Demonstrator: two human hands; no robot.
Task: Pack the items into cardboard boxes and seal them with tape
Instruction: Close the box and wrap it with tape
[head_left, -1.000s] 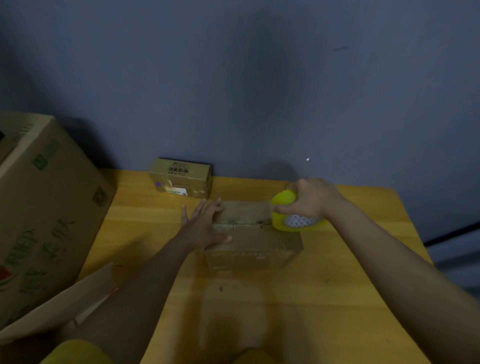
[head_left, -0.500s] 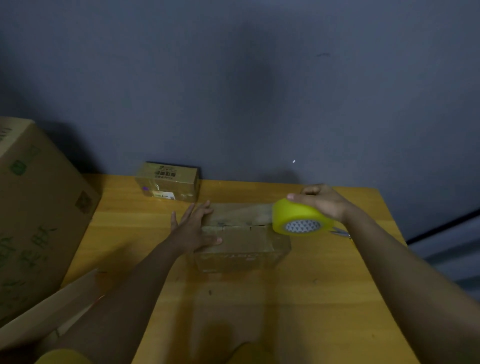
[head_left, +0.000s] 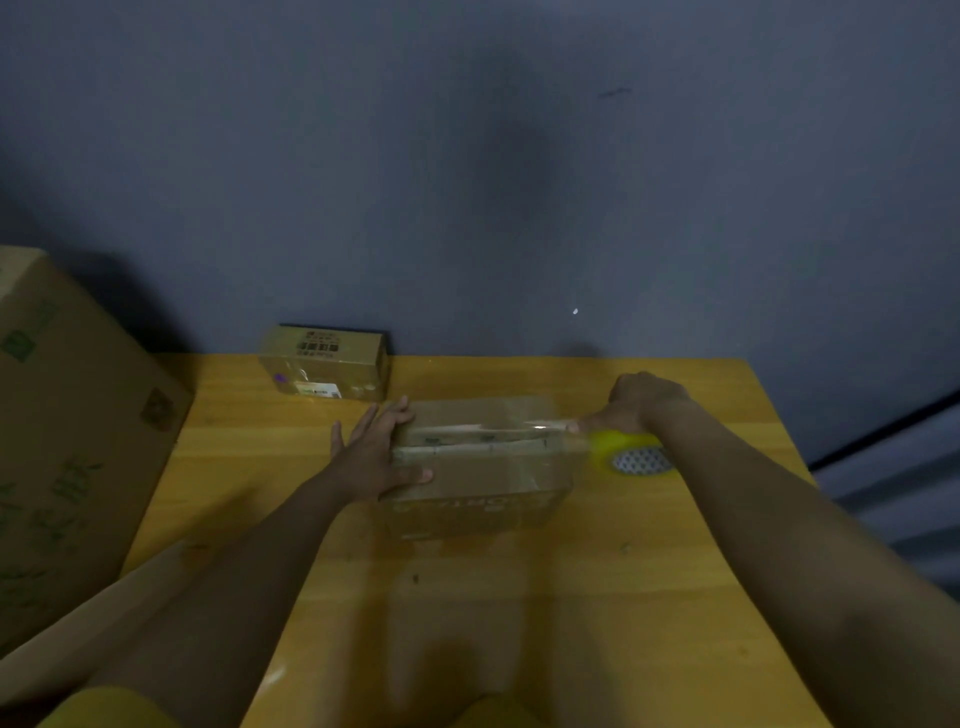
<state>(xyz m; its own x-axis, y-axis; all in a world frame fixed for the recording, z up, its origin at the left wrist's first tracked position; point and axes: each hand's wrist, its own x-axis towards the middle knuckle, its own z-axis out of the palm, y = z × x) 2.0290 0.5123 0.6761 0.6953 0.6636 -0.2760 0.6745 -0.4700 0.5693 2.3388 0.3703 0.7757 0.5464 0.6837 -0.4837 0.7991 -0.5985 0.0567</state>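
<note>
While our left hand (head_left: 376, 457) lies flat with fingers straight against the left end of the small cardboard box (head_left: 480, 467), thumb over the top near edge, our right hand (head_left: 636, 402) grips the yellow tape roll (head_left: 631, 452) just past the box's right end. The right-hand fingers curl over the top of the roll; the roll is motion-blurred, and its patterned core faces us. We see a clear strip of tape (head_left: 498, 428) running from the roll leftward along the box's top, over the seam where the flaps meet. The box sits closed, near the middle of the wooden table (head_left: 519, 597), long side toward us, with faint print on its front face.

A second small box (head_left: 324, 364), with a barcode label on top, stands at the table's far edge by the wall, well apart from the one we hold. A large carton (head_left: 67, 426) with green print stands at the table's left edge, one flap (head_left: 104, 623) sticking out toward us under our left forearm. The wall (head_left: 467, 156) behind is dark blue-grey.
</note>
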